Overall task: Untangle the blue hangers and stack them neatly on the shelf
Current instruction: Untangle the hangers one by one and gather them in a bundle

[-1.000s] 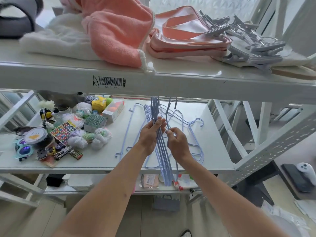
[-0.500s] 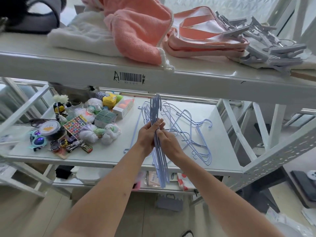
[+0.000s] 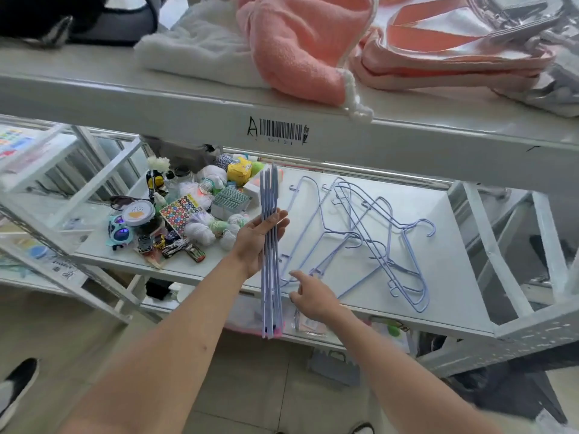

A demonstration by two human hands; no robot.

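Left hand (image 3: 255,242) grips hanger bundle (image 3: 270,233), held upright on edge over shelf (image 3: 438,296) front. Right hand (image 3: 311,297) loose, fingers part-curled, empty, index pointing toward tangled hangers (image 3: 369,233) lying flat on shelf, right half. Toy clutter (image 3: 188,214) crowds left half, just beside bundle. Upper shelf (image 3: 188,120) with barcode (image 3: 279,130) overhangs; pink towel (image 3: 300,42) above.
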